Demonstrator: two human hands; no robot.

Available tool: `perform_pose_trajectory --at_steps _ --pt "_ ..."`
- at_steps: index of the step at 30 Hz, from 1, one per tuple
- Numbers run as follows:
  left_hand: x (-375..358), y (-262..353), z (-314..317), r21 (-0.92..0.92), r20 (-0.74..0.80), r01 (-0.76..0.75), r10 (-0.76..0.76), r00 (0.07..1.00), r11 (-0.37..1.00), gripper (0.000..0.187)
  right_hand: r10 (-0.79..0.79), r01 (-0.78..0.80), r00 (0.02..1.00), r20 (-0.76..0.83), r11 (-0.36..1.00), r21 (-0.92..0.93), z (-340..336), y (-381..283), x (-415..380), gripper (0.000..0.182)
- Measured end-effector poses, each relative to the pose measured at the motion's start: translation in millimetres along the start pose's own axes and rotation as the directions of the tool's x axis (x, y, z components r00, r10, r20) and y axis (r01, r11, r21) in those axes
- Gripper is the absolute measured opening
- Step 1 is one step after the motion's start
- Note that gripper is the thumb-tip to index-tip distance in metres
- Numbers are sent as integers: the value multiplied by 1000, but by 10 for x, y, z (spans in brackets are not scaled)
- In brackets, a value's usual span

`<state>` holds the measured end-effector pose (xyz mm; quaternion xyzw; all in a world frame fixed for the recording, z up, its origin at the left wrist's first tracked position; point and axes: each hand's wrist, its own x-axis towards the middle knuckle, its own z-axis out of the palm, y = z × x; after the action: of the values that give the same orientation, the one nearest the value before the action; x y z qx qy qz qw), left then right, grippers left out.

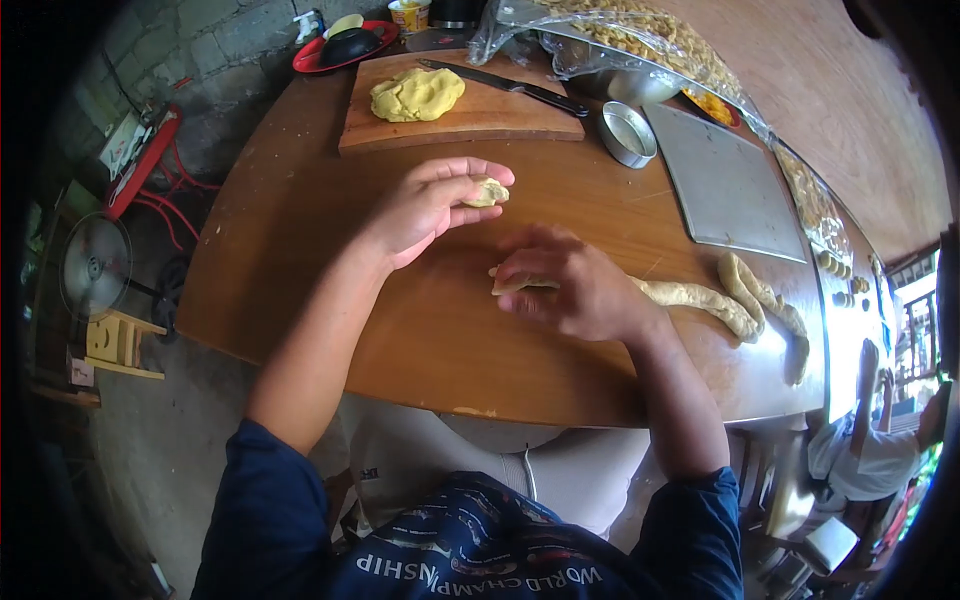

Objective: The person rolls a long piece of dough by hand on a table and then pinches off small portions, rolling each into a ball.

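My left hand (425, 205) hovers over the wooden table (300, 250), its fingertips pinched on a small piece of yellow dough (487, 192). My right hand (565, 285) rests palm down on the near end of a long dough rope (700, 297) that runs off to the right along the table. The rope's end peeks out under my fingers. The two hands are a short way apart.
A wooden cutting board (470, 115) at the back bears a lump of dough (417, 94) and a knife (510, 87). A small metal tin (625, 133), a grey metal sheet (725, 185), and a plastic-covered tray of pieces (640, 35) lie to the right. A person (865, 450) sits far right.
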<state>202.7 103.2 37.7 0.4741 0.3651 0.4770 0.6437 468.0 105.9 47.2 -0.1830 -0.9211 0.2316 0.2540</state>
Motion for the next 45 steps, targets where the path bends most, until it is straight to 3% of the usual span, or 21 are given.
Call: perform_pose_trajectory --at_steps 2,3,4,5,7,12,14,16,17,19,23,27,29,30,33,34,36,37,39,42,45 --pt "-31 23 118 10 20 -16 15 1000 1000 31 -188 185 982 -19 978 -100 42 127 18 38" --pt "-41 27 187 18 36 -40 39 999 999 31 59 -62 986 -156 998 -11 4 4 72 39" --pt "-40 1 233 17 40 -40 40 998 999 31 309 -291 913 -265 951 106 -10 -87 111 40" --pt "-35 -27 275 21 4 -46 46 999 999 31 311 -294 912 -269 950 104 10 -134 118 40" --pt "-4 -113 359 99 -68 -102 109 992 990 31 319 -362 887 -335 929 -73 61 -203 134 39" --pt "-29 -164 495 173 -108 -112 131 985 979 37 246 -355 881 -403 908 -221 142 -78 179 40" --pt "-70 -82 499 -108 -59 -54 48 997 993 41 215 -343 892 -397 895 -286 109 13 143 37" --pt "-71 -79 530 -66 -77 -59 54 996 996 44 197 -308 875 -443 931 -195 62 21 138 30" --pt "-61 -127 506 84 -23 -121 123 992 989 44 308 -373 856 -416 924 -82 33 -35 134 27" --pt "-55 -157 480 298 34 -223 224 974 928 38 265 -324 883 -388 941 -94 4 -7 96 29" --pt "-72 -65 525 348 -118 -184 237 964 919 15 251 -278 920 -301 959 -48 -4 -9 93 35" --pt "-41 -121 361 526 -92 -197 285 954 828 16 278 -295 893 -355 956 6 24 -276 212 35" --pt "-42 -143 370 615 -48 -105 170 984 781 21 157 -201 943 -294 971 -126 38 -167 176 33" --pt "-41 -158 394 609 -29 -115 167 985 785 21 169 -217 938 -301 967 -136 40 -137 155 33" --pt "-46 -162 455 225 -32 -36 45 998 974 34 171 -237 940 -295 949 -207 -6 -32 104 31" --pt "-57 -150 482 223 -19 -34 40 999 974 34 180 -250 936 -302 945 -210 -34 -28 84 31" --pt "-80 -112 526 165 -144 -6 30 989 986 35 213 -276 917 -338 949 -152 -83 -41 68 25" --pt "-73 -86 506 218 -150 12 22 988 976 34 214 -279 916 -340 948 -155 -91 -39 66 25" --pt "-34 -122 426 268 -88 -16 41 995 963 31 403 -397 859 -315 914 84 -74 -35 96 22" --pt "-25 -159 371 344 -12 -66 75 997 937 25 445 -409 841 -309 895 176 -84 -87 95 25" --pt "-7 -209 337 549 17 -99 108 994 830 25 476 -450 849 -231 879 159 -95 65 52 26"
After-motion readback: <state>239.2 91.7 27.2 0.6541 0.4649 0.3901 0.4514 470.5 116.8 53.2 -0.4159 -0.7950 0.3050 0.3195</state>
